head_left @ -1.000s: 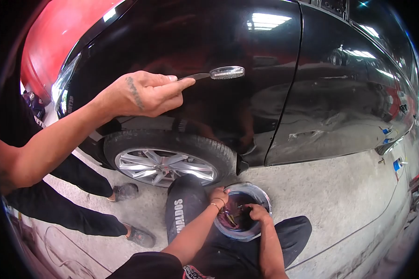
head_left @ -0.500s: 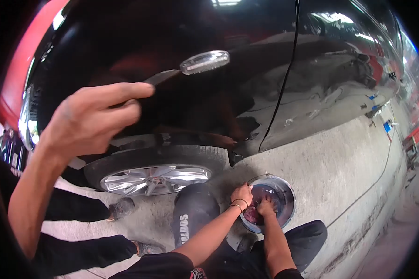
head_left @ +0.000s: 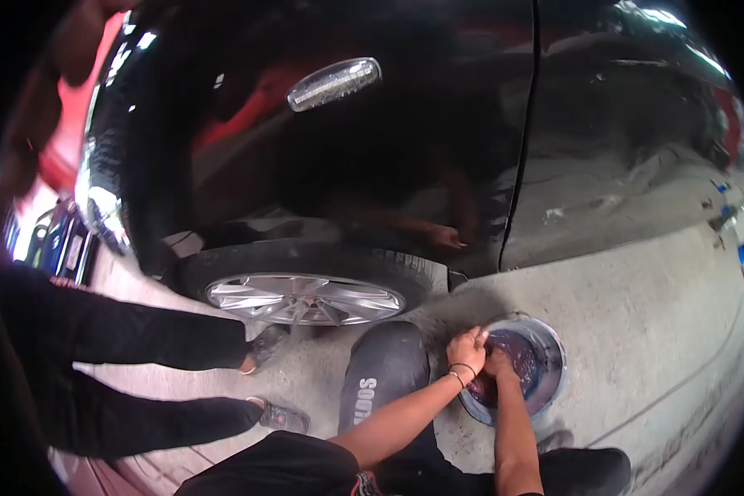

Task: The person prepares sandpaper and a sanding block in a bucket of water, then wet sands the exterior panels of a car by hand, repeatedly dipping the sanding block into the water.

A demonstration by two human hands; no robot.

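A round bucket (head_left: 551, 347) holding dark, reddish-purple water (head_left: 517, 351) stands on the floor in front of me. My left hand (head_left: 469, 351), with thin bands at its wrist, is at the bucket's near-left rim, fingers curled closed over it. Inside the bucket, my right hand (head_left: 501, 364) reaches down to the water beside the left one. Its fingertips are hidden, so what they touch cannot be seen. A reddish, wet-looking patch (head_left: 481, 388) shows below my hands at the bucket's left side.
A glossy black car panel (head_left: 388, 165) with a clear side lamp (head_left: 335, 84) fills the upper view. Below it is a wheel (head_left: 306, 299). Another person's dark-trousered legs (head_left: 157, 335) stand at left. My bent knee (head_left: 384, 364) is between wheel and bucket.
The other person's hand, pointing near the side lamp, has drawn away from the panel. My view has shifted, and my right hand sits closer to my left. The reddish cloth-like thing shows less.
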